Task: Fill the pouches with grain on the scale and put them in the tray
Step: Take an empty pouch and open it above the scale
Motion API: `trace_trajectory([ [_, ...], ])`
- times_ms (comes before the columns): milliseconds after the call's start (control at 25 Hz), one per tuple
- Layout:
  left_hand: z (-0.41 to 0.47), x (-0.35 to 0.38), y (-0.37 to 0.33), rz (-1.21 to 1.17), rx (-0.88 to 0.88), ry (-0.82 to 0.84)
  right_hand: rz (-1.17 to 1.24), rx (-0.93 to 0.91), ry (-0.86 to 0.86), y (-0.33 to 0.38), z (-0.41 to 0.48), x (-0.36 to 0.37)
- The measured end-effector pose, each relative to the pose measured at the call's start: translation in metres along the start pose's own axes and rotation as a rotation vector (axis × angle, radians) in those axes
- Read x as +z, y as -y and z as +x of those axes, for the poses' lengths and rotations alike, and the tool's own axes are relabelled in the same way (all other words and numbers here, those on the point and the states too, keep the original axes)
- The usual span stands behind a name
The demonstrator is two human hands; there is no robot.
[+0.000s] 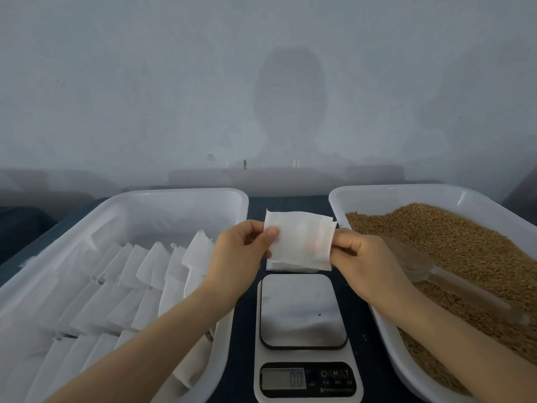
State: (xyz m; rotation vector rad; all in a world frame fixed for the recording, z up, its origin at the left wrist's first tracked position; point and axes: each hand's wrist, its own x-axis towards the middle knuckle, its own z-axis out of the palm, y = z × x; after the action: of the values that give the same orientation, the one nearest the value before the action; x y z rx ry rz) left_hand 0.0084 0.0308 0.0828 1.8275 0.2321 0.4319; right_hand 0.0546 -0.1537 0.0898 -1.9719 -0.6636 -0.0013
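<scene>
Packing bench, scale, grain tray

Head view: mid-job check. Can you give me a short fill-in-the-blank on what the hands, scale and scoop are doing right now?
1. The left hand and right hand pinch opposite edges of the white pouch, so ____ hands are busy.
2. The scale has no pouch on it, and its display reads ____.
3. The clear scoop lies in the grain tray, on the person's ____ side.

Missing words: both; 0.0; right.
</scene>
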Motion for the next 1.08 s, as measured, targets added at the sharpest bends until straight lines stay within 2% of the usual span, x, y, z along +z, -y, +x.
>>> trace_trajectory([
  [200,-0.001,0.001,-0.001,-0.01,0.059,-0.011,0.096,0.202,-0.017,-0.005,0.003,-0.006],
  [360,0.001,0.003,0.001,0.055,0.048,-0.098,0.162,0.262,0.017,0.003,0.004,-0.01],
  [440,-0.004,0.002,0.002,0.26,0.191,-0.081,0.145,0.255,0.051,0.005,0.002,-0.01],
  [560,-0.012,0.009,0.003,0.549,0.562,0.086,0.058,0.2,0.105,0.007,-0.003,-0.006],
  [640,-0.015,0.019,0.005,0.691,0.666,0.159,0.038,0.168,0.132,0.007,-0.003,-0.003],
  [720,-0.016,0.023,0.009,0.757,0.667,0.179,0.029,0.143,0.146,0.005,-0.003,-0.001],
  [880,-0.013,0.02,0.012,0.672,0.541,0.162,0.008,0.099,0.149,0.002,-0.001,0.001],
  [1080,-0.009,0.019,0.008,0.588,0.362,0.259,0.046,0.117,0.122,0.003,0.001,-0.005],
])
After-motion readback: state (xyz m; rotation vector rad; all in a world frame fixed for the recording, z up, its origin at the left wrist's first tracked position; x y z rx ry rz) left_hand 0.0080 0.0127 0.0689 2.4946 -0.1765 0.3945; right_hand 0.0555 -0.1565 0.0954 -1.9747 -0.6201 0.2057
